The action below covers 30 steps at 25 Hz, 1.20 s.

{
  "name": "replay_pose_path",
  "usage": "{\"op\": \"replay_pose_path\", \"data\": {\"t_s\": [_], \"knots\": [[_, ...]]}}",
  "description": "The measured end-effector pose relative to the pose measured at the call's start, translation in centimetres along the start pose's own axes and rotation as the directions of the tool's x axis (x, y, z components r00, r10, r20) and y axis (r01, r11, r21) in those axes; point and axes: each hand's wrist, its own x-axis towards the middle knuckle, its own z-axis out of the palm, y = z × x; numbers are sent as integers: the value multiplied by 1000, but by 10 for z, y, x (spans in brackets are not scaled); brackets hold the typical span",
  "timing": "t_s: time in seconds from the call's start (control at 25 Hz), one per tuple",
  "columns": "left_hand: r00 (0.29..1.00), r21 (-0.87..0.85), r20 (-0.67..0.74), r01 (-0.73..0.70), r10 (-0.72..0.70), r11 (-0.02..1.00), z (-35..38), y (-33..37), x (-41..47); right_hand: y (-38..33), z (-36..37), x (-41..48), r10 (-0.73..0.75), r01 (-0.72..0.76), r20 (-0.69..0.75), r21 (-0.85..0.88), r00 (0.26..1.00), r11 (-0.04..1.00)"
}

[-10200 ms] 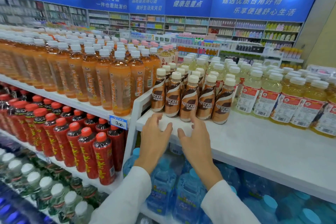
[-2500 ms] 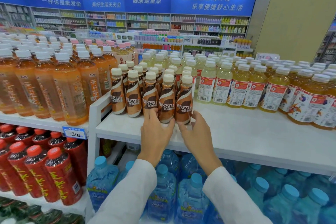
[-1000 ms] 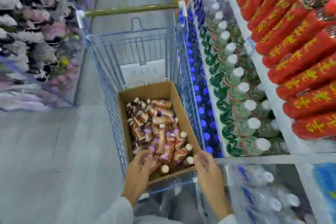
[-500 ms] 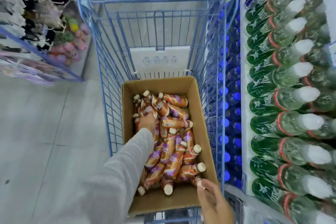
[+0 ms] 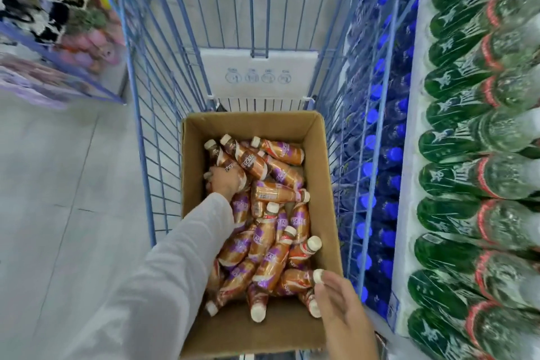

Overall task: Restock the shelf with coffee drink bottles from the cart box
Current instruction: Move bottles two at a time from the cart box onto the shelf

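While the shelf was being faced a moment ago, attention is now turned to the cardboard box (image 5: 328, 184) in the blue cart (image 5: 152, 126), so a fresh pickup is judged underway. The left hand (image 5: 225, 183) is closed around a coffee bottle (image 5: 225, 159) at the box's 10 o'clock; the right hand (image 5: 340, 304), at 5 o'clock, pinches a bottle cap (image 5: 318, 275). Loose bottles are piled crosswise. Green bottles (image 5: 467, 172) crowd the 3 o'clock side.
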Motion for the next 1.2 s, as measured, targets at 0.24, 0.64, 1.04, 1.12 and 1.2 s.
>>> {"op": "replay_pose_path", "data": {"t_s": [0.24,0.64,1.04,1.12,1.2], "knots": [[973,-174,127,-171,194,970,-35,-43,-58,-40,40,62,-153,192,154,-284,976,940],[971,-576,213,35,109,816,-109,-121,-171,-130,175,232,-231,422,361,-660,904,622],[965,-645,146,-74,217,761,-140,-122,-190,-112,178,231,-412,506,306,-639,858,580],[953,-634,165,-96,255,768,-145,-112,-199,-114,145,188,-416,492,264,-416,870,765],[933,-610,199,-121,299,783,-149,-101,-212,-112,108,131,-397,437,217,-188,892,880]]}}
